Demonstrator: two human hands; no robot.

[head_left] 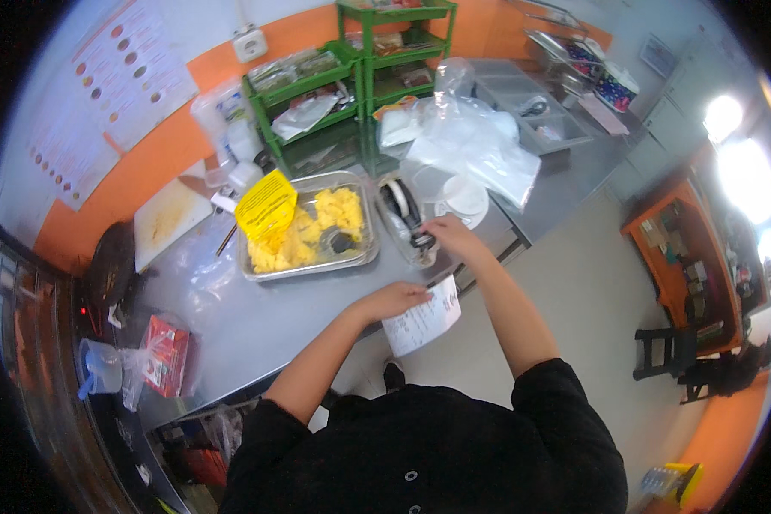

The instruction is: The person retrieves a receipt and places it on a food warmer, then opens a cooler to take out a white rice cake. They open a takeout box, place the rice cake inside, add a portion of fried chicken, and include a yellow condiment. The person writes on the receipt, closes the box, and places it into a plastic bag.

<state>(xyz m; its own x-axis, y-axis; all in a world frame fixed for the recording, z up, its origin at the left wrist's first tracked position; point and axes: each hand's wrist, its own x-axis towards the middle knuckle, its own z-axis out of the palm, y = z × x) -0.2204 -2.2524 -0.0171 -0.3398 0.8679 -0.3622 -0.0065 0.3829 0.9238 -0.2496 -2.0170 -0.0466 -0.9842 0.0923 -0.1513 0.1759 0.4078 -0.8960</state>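
Observation:
My left hand (392, 300) is closed on a white paper slip (424, 322) with printing and handwriting, held just off the counter's front edge. Farther right, my right hand (451, 237) has its fingers closed at the near end of a long black-and-white object (396, 199), which lies on or in clear plastic; its exact kind I cannot make out. To the left stands a metal tray (370, 224) of crumbly yellow food (289, 246), with a dark round thing sunk in it. A bright yellow printed plastic bag or sheet (267, 206) lies over its far left corner.
White round lids or a dish (464, 199) and clear plastic bags (475, 146) lie to the right. Green racks (313, 107) stand at the back. A cutting board (171, 219), red box (166, 353) and blue-handled jug (101, 368) are at the left.

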